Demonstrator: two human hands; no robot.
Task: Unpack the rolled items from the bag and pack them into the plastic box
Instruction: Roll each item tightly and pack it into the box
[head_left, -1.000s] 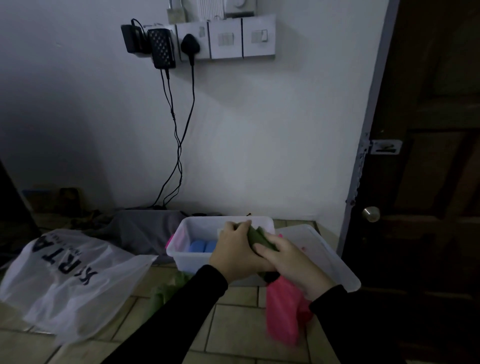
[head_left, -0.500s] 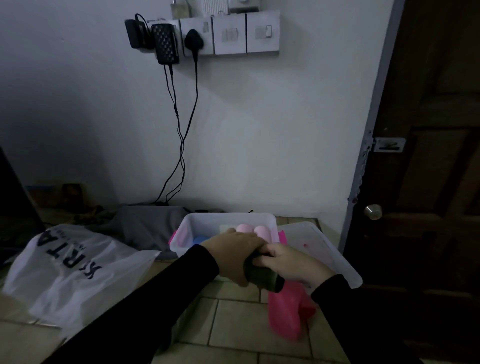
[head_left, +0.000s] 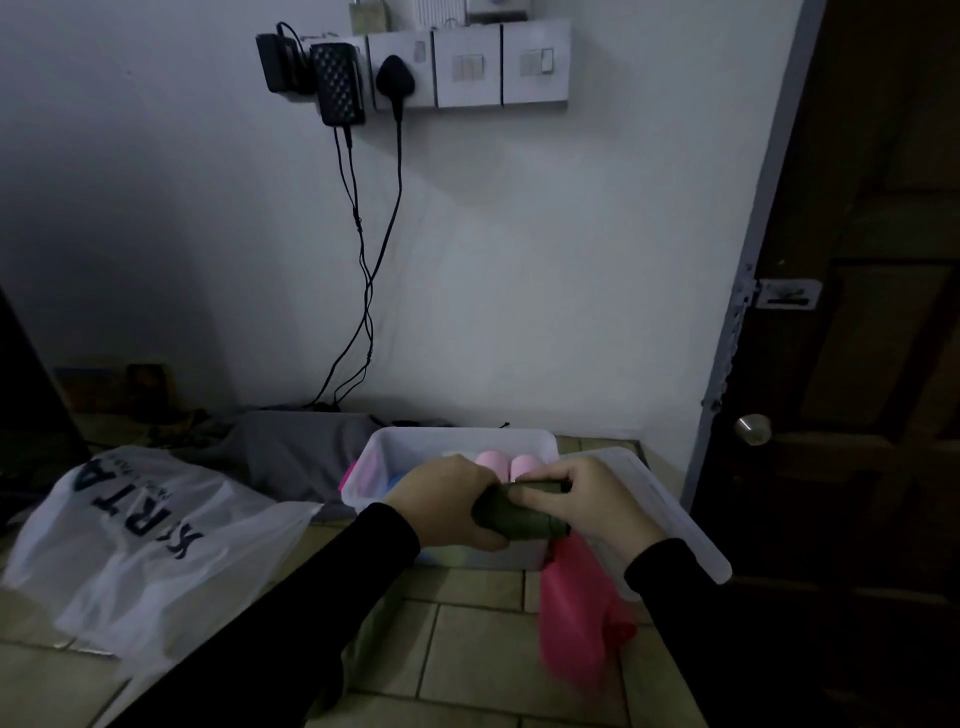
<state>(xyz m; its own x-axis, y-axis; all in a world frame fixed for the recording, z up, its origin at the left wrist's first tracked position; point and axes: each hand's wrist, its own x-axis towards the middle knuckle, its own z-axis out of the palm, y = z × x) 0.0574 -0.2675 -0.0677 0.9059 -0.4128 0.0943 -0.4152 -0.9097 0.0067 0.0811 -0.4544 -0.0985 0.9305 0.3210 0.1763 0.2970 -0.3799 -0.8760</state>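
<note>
A dark green roll (head_left: 524, 517) is held over the near edge of the clear plastic box (head_left: 462, 441), which stands on the tiled floor by the wall. My left hand (head_left: 447, 501) grips the roll's left end, and my right hand (head_left: 582, 501) holds its right part with fingers curled over it. Inside the box lie two pale pink rolls (head_left: 506, 464), with a bit of blue showing beside my left hand. The white printed plastic bag (head_left: 140, 540) lies flat on the floor at the left.
The box's clear lid (head_left: 670, 514) leans at the box's right side. A pink cloth or bag (head_left: 576, 618) lies under my right wrist. Grey fabric (head_left: 296, 452) sits behind the box. Cables hang from wall sockets (head_left: 410, 67); a dark door (head_left: 857, 364) stands at right.
The green item went from a loose fold above the box to a tight roll held in both hands, pulled toward me at the box's near edge. The pink rolls came into view.
</note>
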